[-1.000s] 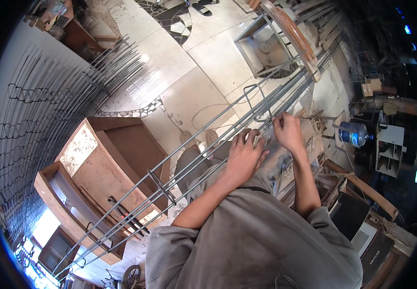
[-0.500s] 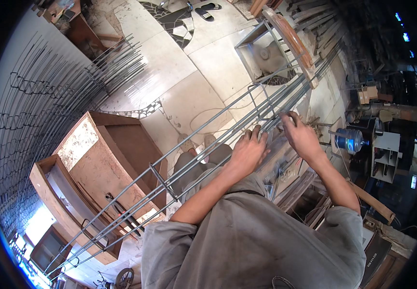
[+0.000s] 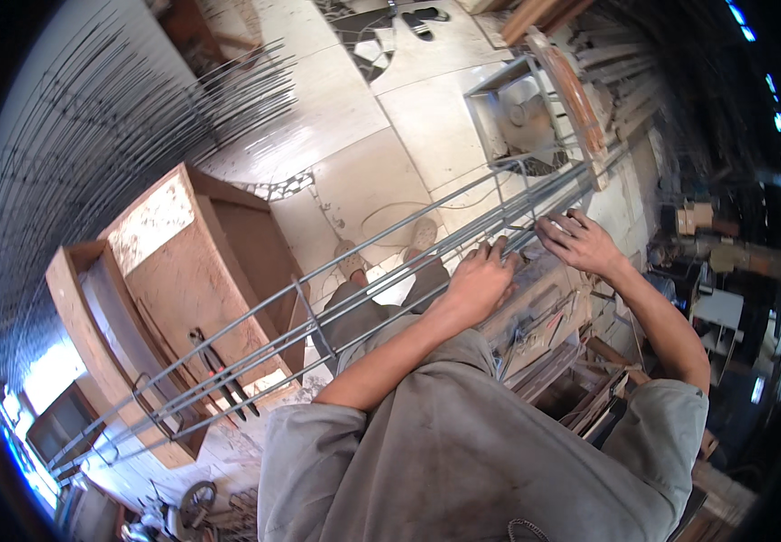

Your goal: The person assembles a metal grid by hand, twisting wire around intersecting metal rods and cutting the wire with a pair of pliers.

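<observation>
Fingers (image 3: pixel 548 233) of the right hand (image 3: pixel 585 247) bent and slightly parted at the near edge of the metal rods (image 3: pixel 464 237); cannot tell whether they pinch anything. Left hand (image 3: pixel 474 287) just left of it, palm down, fingers curled toward the rods; grip hidden, cannot tell if closed on one.

Rods: grey, dull, slim, several together, packed close at the right, more spread at the left. Squarish loops of bent metal set crosswise along them: one far loop (image 3: pixel 529 185) by the right hand, one middle loop (image 3: pixel 312 316) left of the left hand, more toward the left end.

Long axis slants from near left to far right, one end pointing each way. Position: across the front of the person, above the legs (image 3: pixel 354 312), crossing in view a wooden cabinet (image 3: pixel 174 280) at left. Right end reaches a curved wooden piece (image 3: pixel 571 99); cannot tell if touching. Pliers (image 3: pixel 219 368) with red-and-black handles on the cabinet, beside the rods in view.
</observation>
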Available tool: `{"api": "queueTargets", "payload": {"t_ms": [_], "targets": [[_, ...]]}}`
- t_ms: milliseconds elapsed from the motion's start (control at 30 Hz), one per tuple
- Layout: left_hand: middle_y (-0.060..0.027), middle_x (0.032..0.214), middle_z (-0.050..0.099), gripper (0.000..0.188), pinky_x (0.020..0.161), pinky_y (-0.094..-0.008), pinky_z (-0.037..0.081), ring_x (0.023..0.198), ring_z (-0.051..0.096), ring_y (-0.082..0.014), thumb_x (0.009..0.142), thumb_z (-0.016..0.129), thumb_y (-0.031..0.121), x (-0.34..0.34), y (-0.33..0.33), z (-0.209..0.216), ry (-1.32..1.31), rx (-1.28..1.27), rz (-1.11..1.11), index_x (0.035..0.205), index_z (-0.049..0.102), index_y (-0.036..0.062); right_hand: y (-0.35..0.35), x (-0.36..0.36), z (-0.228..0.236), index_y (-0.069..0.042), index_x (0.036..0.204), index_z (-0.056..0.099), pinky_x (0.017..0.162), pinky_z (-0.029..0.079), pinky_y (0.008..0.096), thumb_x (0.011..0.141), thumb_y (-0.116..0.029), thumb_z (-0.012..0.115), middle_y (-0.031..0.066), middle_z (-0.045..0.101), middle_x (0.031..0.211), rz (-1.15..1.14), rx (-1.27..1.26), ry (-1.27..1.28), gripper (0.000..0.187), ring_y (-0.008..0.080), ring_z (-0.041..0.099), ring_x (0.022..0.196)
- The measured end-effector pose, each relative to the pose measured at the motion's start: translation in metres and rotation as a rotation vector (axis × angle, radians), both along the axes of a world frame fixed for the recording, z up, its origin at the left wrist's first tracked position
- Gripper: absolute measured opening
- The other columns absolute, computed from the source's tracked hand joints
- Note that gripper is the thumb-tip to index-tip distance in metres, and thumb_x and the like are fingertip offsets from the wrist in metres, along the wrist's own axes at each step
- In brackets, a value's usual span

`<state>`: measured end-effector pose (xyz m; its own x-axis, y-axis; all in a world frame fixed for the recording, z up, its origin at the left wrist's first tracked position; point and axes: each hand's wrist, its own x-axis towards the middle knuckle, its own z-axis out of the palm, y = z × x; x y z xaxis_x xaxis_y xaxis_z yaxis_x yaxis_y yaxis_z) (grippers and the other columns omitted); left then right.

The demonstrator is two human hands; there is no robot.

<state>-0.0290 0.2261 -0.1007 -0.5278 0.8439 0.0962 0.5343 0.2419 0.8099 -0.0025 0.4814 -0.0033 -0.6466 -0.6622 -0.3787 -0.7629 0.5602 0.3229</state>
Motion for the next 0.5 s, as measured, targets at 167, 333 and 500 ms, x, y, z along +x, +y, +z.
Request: {"api": "queueTargets", "payload": {"t_ms": [167,333,500], "targets": [[-0.0319,0.137,0.048,0.051,0.098,-0.0474,0.050,0.120,0.055,-0.0458,0.083,0.070,0.028,0.007,0.003,-0.007,0.004,-0.003,0.033,0.124,0.060,0.0006,0.010,-0.009,-0.019,-0.009,0.109,0.065,0.095,0.045,0.0437,0.081,-0.016,0.059,0.0072,0.063,0.118,0.033,-0.065,-0.022,0.030,0.0234,0.058,0.112],[-0.0310,0.131,0.054,0.045,0.093,-0.0486,0.050,0.113,0.058,-0.0440,0.078,0.070,0.026,0.020,0.020,-0.015,0.067,0.036,0.143,0.116,0.066,0.0020,0.012,-0.008,-0.026,-0.003,0.109,0.064,0.095,0.043,0.0473,0.083,-0.007,0.059,0.0129,0.064,0.111,-0.212,-0.121,-0.103,0.027,0.0302,0.058,0.106],[-0.0343,0.133,0.052,0.048,0.099,-0.0526,0.045,0.120,0.054,-0.0469,0.076,0.071,0.026,0.021,0.034,-0.020,0.058,0.031,0.178,0.117,0.066,0.0016,-0.015,-0.009,-0.036,0.002,0.103,0.064,0.079,0.049,0.0380,0.091,-0.002,0.060,0.0155,0.065,0.089,-0.854,-0.471,-0.110,0.013,0.0264,0.062,0.082]]}}
